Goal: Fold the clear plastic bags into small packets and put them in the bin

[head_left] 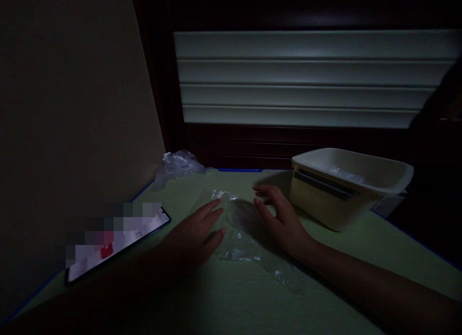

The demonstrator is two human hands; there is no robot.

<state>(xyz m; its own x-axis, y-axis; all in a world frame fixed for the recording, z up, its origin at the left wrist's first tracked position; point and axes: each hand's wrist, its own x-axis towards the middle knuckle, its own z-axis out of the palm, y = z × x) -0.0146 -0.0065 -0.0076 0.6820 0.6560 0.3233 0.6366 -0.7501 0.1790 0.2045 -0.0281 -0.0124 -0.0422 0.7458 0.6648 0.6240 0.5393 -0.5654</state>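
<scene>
A clear plastic bag (240,246) lies crinkled on the pale green table between my two hands. My left hand (198,231) reaches over its left edge, fingers apart and holding nothing; whether the fingertips touch the plastic I cannot tell. On the other side, my right hand (279,217) hovers by the bag with its fingers curved and spaced, nothing in its grasp. Part of the bag is in the right hand's shadow.
A phone (122,243) with a lit screen lies at the left. Crumpled clear plastic (180,162) sits at the back left corner. At the right stands a cream plastic bin (325,200) with some clear plastic inside. The table (216,296) has blue edging; a wall rises at the left.
</scene>
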